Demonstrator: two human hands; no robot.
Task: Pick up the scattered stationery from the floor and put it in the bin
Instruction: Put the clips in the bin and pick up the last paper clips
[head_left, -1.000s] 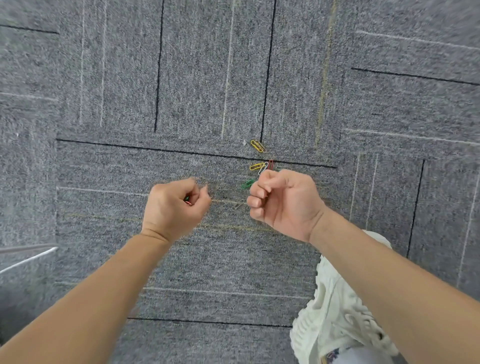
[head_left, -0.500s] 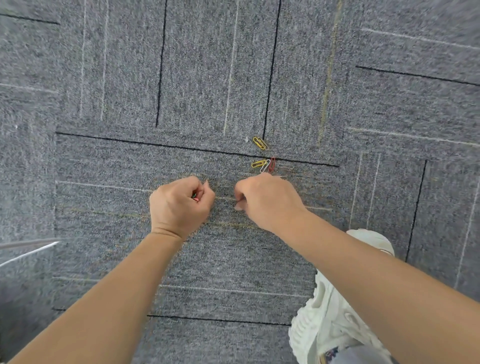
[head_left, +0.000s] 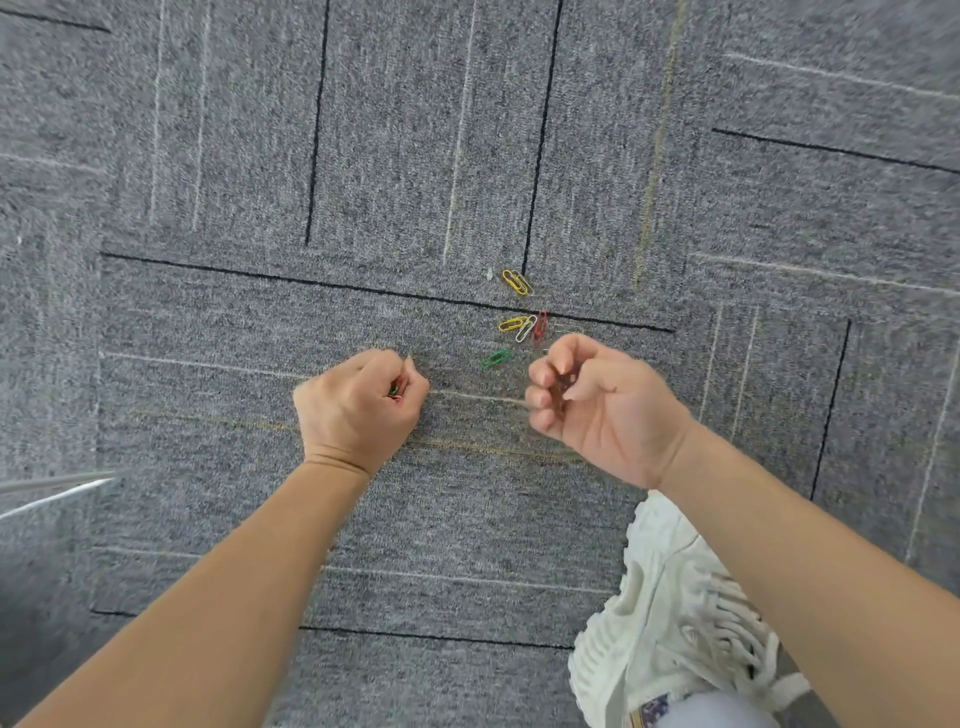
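Lying loose on the grey carpet floor (head_left: 260, 312) is a small cluster of paper clips (head_left: 525, 328). A yellow clip (head_left: 516, 282) lies farthest out, beside the end of a black seam line. Next come a second yellow clip (head_left: 511, 323), a white clip (head_left: 523, 331) and a red clip (head_left: 540, 326), touching one another. A green clip (head_left: 496, 358) lies nearest the person. Open carpet surrounds the cluster on every side.

The green clip sits between the two hands, just beyond the fingers of the right hand (head_left: 602, 410) and apart from them. The left hand (head_left: 358, 410) is clenched round red and green clips (head_left: 394, 391) that peep out between thumb and forefinger. The right hand's fingers are curled with the palm turned up, and blur hides whether they hold anything.

Half a second ago the right hand was palm down on the carpet, covering the green clip's spot. Now it is raised and rolled over, while the left fist has barely shifted. A white shoe (head_left: 670, 613) stands under the right forearm.
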